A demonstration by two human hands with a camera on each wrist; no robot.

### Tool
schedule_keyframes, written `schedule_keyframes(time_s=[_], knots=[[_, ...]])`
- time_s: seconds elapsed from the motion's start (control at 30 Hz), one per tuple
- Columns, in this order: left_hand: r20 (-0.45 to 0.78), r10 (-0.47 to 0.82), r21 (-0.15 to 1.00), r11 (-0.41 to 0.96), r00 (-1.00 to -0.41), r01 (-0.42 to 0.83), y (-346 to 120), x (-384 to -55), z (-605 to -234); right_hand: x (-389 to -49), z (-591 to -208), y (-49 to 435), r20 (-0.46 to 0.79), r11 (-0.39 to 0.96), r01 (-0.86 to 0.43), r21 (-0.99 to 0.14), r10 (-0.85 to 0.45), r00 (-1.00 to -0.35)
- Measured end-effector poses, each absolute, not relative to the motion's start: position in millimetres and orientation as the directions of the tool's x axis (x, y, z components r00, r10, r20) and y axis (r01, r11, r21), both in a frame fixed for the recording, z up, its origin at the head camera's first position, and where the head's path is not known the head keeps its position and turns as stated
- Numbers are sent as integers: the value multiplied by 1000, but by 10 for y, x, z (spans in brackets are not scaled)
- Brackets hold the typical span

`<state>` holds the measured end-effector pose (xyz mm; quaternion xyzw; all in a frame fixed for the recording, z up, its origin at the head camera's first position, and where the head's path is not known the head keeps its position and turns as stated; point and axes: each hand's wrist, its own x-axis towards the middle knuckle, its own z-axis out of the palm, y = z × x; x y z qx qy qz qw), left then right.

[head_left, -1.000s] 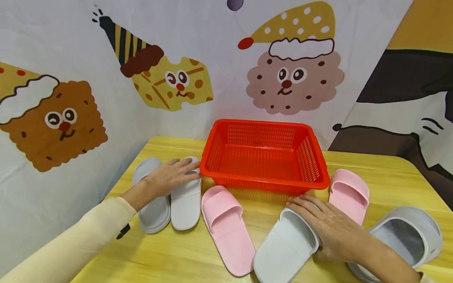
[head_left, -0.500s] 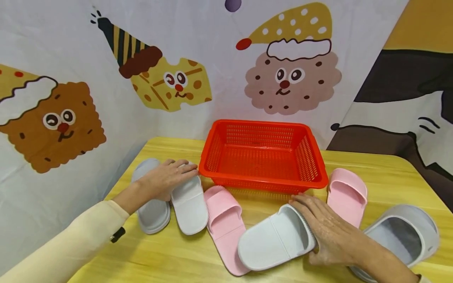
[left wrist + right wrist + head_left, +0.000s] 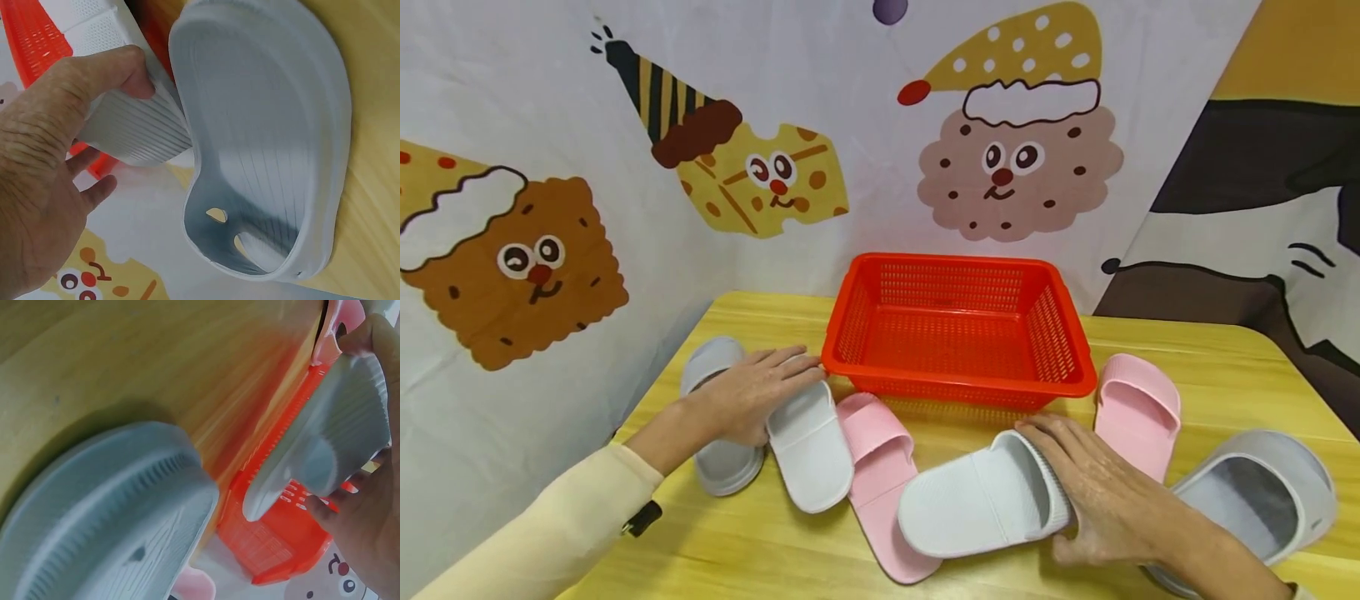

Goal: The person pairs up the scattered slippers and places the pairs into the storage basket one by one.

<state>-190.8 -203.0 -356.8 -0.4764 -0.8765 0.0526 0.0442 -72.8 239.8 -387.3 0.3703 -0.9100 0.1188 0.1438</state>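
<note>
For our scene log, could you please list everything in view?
Table: one, yellow, lower half
Basket: one, red, back of table
Pink slippers: two, pink, basket's near and right sides
Pale slippers: two, whitish, flanking nearer pink one
Grey slippers: two, grey, far left, far right
Backdrop: one, white, patterned, behind table
Strap: one, black, lower left
Sleeves: two, cream, lower left, lower right
Left grip: one, bare, holds left pale slipper
Right grip: one, bare, holds right pale slipper

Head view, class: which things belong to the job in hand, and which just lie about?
In the job, seemingly:
left white slipper, in the left hand
right white slipper, in the right hand

Just lying about:
left pink slipper
right pink slipper
left grey slipper
right grey slipper
basket (role unclear)
</note>
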Motion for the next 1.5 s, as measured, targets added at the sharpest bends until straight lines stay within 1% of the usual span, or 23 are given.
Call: schedule_keyframes(time_s=[0.17, 0.33, 0.53, 0.6, 0.73, 0.87, 1.0, 1.2, 1.5], knots=[[55, 815, -81, 580, -577, 811, -2016, -1823, -3566, -701, -3857, 2391, 363, 692, -714, -107, -642, -676], [98, 810, -36, 584, -578, 811, -1988, -1721, -3559, -687, -3838, 2376, 394, 681, -725, -104, -641, -659], [82, 808, 10, 585, -584, 811, -1945, -1640, -3541, -668, -3825, 2347, 402, 692, -716, -95, -631, -663], [77, 804, 18, 590, -589, 807, -1925, -1620, -3533, -661, -3823, 2343, 404, 697, -712, -91, -627, -666], [74, 794, -6, 605, -603, 796, -1880, -1570, -3512, -667, -3819, 2331, 410, 700, -708, -88, -623, -667], [81, 798, 6, 598, -597, 801, -1839, -1524, -3491, -680, -3815, 2319, 418, 695, -713, -90, -624, -661], [121, 806, 27, 581, -580, 813, -1806, -1501, -3500, -693, -3798, 2303, 428, 692, -716, -88, -623, -655], [177, 800, 35, 577, -574, 816, -1774, -1450, -3515, -705, -3763, 2257, 448, 693, -716, -84, -616, -648], [189, 797, 79, 570, -573, 818, -1696, -1360, -3438, -688, -3702, 2211, 503, 696, -715, -66, -596, -626]])
